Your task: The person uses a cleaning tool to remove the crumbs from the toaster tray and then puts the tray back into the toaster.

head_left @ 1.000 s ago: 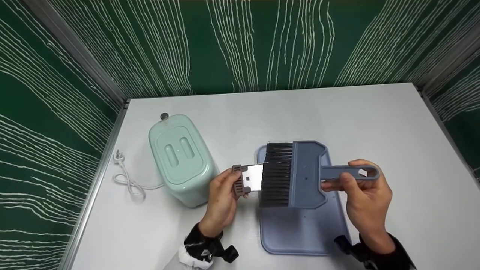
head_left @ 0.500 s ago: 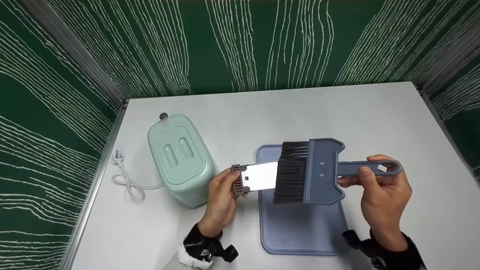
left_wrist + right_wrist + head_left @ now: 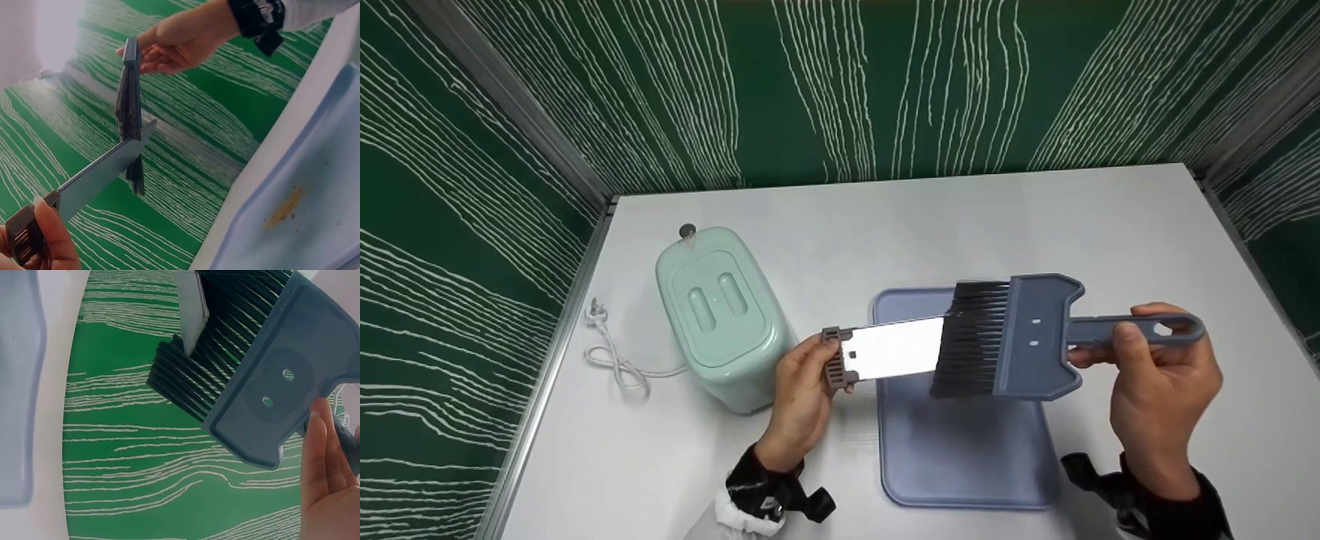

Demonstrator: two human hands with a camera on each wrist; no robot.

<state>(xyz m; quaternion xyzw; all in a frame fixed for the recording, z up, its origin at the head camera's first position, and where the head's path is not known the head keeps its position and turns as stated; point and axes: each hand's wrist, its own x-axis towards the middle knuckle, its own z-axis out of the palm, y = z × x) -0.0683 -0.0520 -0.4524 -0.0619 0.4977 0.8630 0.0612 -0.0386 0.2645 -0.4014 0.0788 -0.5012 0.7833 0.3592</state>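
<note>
My left hand [image 3: 801, 397] pinches the brown slotted end of a toaster crumb tray [image 3: 896, 349], a flat shiny metal plate pointing right. In my right hand [image 3: 1166, 390] is a blue-grey brush [image 3: 1039, 337] with black bristles, gripped by its looped handle. The bristles lie across the plate's right end and hide its tip in the head view. Seen from the left wrist, bristles [image 3: 132, 107] meet the plate's far end, some hanging past its edge. Below both is a blue tray [image 3: 967, 465]; the left wrist view shows brown crumbs [image 3: 284, 209] on it.
A mint-green toaster [image 3: 727, 315] with a lid stands on the left of the white table [image 3: 900, 232]. Its white cord and plug [image 3: 598, 315] lie beside it. Green walls [image 3: 765, 90] with white lines enclose the back and sides.
My right hand has drawn the brush rightward along the crumb tray, and more of the metal plate shows. The left hand and the crumb tray have hardly moved.
</note>
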